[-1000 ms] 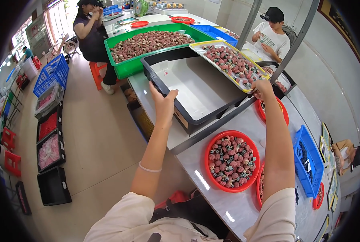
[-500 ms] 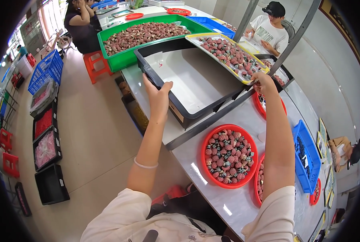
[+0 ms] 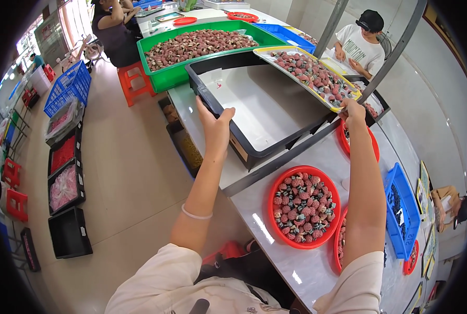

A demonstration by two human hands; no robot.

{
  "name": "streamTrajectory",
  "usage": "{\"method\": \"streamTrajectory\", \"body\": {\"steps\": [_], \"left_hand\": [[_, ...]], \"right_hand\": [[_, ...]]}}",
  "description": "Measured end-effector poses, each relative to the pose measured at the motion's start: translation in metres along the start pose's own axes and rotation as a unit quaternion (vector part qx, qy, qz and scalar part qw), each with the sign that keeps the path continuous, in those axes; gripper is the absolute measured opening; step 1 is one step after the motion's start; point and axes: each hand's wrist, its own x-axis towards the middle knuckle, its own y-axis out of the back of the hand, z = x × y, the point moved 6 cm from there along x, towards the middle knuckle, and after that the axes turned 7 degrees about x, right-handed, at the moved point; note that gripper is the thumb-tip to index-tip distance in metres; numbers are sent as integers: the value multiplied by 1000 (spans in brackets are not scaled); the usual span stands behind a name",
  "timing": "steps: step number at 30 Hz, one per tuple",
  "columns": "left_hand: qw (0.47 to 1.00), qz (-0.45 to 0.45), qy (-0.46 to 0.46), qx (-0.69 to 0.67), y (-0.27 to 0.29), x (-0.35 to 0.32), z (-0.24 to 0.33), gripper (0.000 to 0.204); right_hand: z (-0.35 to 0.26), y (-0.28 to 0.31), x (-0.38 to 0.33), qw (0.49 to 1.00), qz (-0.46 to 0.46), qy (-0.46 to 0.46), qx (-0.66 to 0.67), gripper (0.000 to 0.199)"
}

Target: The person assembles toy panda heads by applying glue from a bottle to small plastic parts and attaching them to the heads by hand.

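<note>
My left hand (image 3: 215,128) grips the near left wall of a deep black bin (image 3: 267,150), its thumb over the rim. The bin has a white lining with a small red mark. At the bin's right side, my right hand (image 3: 352,112) is closed on the near corner of a shallow yellow-rimmed tray (image 3: 265,53). This tray lies slantwise over the bin's far right edge and carries many pinkish-red, berry-shaped pieces (image 3: 309,70) with grey-green bits. My right fingertips are partly hidden. Below, a round red basin (image 3: 271,201) holds similar berry-shaped pieces.
A large green tray (image 3: 165,83) full of brownish-pink pieces stands beyond the bin. Metal posts (image 3: 395,47) rise near my right hand. A blue basket (image 3: 408,230) stands at right. Co-workers sit across the table. Black crates (image 3: 69,235) line the floor at left.
The whole scene has shifted slightly to the right in the picture. Both hands keep their holds, and the bin and yellow-rimmed tray stay in nearly the same position relative to each other.
</note>
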Motion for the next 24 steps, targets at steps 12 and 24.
{"method": "streamTrajectory", "body": {"steps": [12,24], "left_hand": [[1000,9,5,20,3,-2,-1,83],[1000,6,-9,6,-2,0,0,84]], "right_hand": [[16,-8,15,976,-47,-72,202,18],[-23,-12,-12,990,-104,-7,-94,9]]}}
